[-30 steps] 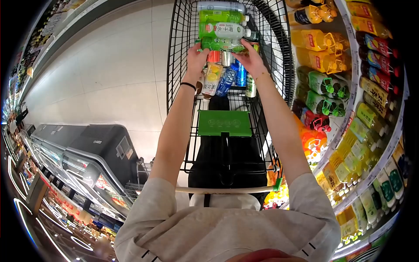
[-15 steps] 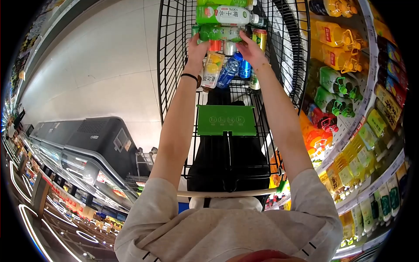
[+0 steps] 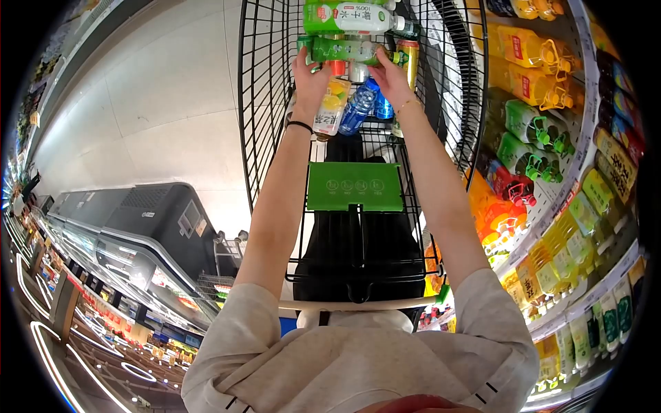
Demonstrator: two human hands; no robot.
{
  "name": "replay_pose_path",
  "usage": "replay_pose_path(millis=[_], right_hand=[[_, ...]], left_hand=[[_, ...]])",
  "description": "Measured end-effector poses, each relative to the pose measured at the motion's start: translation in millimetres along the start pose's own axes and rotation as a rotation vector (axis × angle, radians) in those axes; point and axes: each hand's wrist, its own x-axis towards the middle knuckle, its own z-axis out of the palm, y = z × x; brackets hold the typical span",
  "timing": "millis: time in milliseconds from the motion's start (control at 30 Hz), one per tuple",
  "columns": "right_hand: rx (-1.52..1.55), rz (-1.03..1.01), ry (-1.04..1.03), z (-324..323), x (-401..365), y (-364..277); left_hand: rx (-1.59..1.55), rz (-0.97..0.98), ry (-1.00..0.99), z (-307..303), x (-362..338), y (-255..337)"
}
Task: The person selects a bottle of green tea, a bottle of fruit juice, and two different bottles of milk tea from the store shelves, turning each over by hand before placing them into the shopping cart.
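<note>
Both my hands reach into the black wire shopping cart (image 3: 258, 103). A green bottle (image 3: 341, 50) lies sideways between them. My left hand (image 3: 311, 77) is at its left end and my right hand (image 3: 391, 77) grips its right end by the cap side. Just beyond lies a larger green and white bottle (image 3: 348, 18). Nearer to me are a yellow and white drink pack (image 3: 332, 107), a blue bottle (image 3: 359, 109) and a blue can (image 3: 383, 107). A red and yellow can (image 3: 408, 58) stands right of my right hand.
The cart's green panel (image 3: 354, 186) and pale handle (image 3: 365, 304) are close to my body. Shelves of bottled drinks (image 3: 533, 89) line the right side. A dark refrigerated case (image 3: 148, 213) stands on the left beside pale floor (image 3: 172, 96).
The cart and its contents have shifted slightly left in view. My hands have moved a little with the green bottle, whose right end now shows more.
</note>
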Motion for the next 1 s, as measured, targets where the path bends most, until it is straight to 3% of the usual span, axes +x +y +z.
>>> replay_pose_path(millis=[333,533,633,767,833,900,1000], right_hand=[[0.092,-0.027,0.057,-17,-7,15],[0.165,-0.020,0.167,-18,-32,13],[0.086,-0.017,0.195,-24,-53,15],[-0.075,-0.038,0.093,-30,-97,19],[-0.241,-0.033,-0.008,-28,-132,15],[-0.340,-0.047,-0.029,-29,-166,16],[-0.623,-0.041,-0.112,-54,-196,33]], left_hand=[[-0.114,0.035,-0.152,-15,-11,-18],[0.043,0.008,-0.157,-25,-25,-21],[0.151,0.127,-0.163,-38,-46,-18],[0.106,0.125,-0.167,-59,-94,-9],[0.174,0.224,-0.256,-73,-116,-14],[0.209,0.182,-0.264,-86,-159,0],[0.381,0.126,-0.464,-109,-213,14]])
